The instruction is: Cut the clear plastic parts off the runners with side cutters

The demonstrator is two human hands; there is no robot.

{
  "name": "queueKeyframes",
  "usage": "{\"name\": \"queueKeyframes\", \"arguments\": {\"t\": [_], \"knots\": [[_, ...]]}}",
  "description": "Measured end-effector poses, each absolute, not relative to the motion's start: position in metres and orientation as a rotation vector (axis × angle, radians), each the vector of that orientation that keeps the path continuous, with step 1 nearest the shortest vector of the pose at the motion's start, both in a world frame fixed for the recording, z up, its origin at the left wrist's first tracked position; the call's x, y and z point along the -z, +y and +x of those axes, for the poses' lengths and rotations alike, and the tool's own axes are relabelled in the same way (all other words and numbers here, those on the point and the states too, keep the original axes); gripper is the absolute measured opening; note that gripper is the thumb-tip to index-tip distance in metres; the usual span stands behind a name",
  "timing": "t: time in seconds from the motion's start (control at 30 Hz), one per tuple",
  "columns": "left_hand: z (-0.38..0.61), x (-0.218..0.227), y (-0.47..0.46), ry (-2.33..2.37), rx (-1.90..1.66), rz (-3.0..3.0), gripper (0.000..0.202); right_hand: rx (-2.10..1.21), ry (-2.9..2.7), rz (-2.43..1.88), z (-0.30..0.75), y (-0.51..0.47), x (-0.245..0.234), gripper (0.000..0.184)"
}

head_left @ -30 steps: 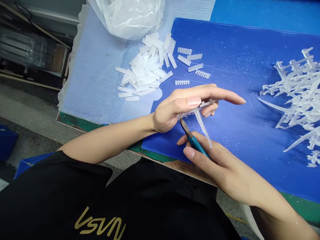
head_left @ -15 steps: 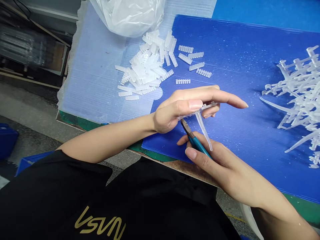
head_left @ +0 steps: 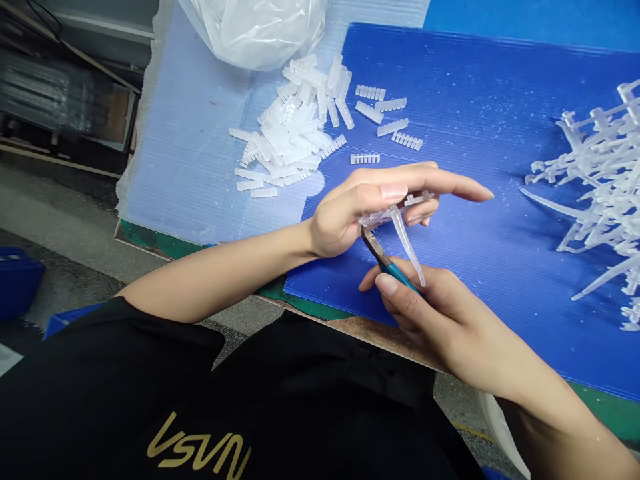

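Note:
Between thumb and fingers, my left hand [head_left: 370, 203] pinches a translucent plastic sprue [head_left: 407, 243], its long tapered stem hanging down toward me. The index finger stretches out to the right. My right hand [head_left: 430, 307] is wrapped around cutting pliers [head_left: 387, 260] with teal handles. Their dark jaws touch or nearly touch the sprue's end by the left palm; whether the blades bite on it I cannot tell. Beyond the left hand lies a heap of small notched plastic strips [head_left: 290, 133], with several loose strips [head_left: 393, 127] to its right.
A tangled pile of translucent sprues [head_left: 605, 193] sits at the right on the blue corrugated sheet [head_left: 480, 267]. A white plastic bag [head_left: 260, 33] stands at the back. The table's green-edged front [head_left: 320, 312] runs close to my body.
Both hands have shifted slightly away from me, with the sprue tilted a little so more of its near end shows. The pliers remain at that end, and the view has moved slightly.

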State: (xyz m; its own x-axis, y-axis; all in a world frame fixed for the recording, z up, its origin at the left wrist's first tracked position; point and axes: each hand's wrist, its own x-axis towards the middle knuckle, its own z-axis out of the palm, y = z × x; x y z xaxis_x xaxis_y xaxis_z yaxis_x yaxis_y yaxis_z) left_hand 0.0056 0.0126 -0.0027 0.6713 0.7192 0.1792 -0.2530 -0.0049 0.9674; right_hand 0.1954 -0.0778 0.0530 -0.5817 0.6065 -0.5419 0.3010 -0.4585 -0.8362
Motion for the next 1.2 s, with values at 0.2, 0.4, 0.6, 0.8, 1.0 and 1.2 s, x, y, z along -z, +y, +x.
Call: {"name": "queueKeyframes", "arguments": {"t": [0.2, 0.4, 0.6, 0.8, 1.0, 1.2], "knots": [[0.011, 0.002, 0.013, 0.57, -0.891, 1.404, 0.063, -2.119, -1.546, -1.389, 0.201, -0.078, -0.055, 0.043], [0.008, 0.001, 0.015, 0.515, -0.85, 1.409, 0.063, -2.126, -1.51, -1.258, 0.203, -0.075, -0.065, 0.033], [0.006, 0.001, 0.017, 0.484, -0.828, 1.468, 0.062, -2.137, -1.459, -1.159, 0.2, -0.076, -0.06, 0.048], [0.004, 0.002, 0.018, 0.5, -0.825, 1.447, 0.066, -2.128, -1.445, -1.213, 0.201, -0.078, -0.061, 0.055], [0.005, -0.001, 0.017, 0.486, -0.708, 1.452, 0.073, -2.162, -1.421, -1.242, 0.201, -0.078, -0.061, 0.047], [0.006, 0.001, 0.021, 0.424, -0.659, 1.476, 0.076, -2.202, -1.395, -1.233, 0.203, -0.076, -0.062, 0.017]]}}
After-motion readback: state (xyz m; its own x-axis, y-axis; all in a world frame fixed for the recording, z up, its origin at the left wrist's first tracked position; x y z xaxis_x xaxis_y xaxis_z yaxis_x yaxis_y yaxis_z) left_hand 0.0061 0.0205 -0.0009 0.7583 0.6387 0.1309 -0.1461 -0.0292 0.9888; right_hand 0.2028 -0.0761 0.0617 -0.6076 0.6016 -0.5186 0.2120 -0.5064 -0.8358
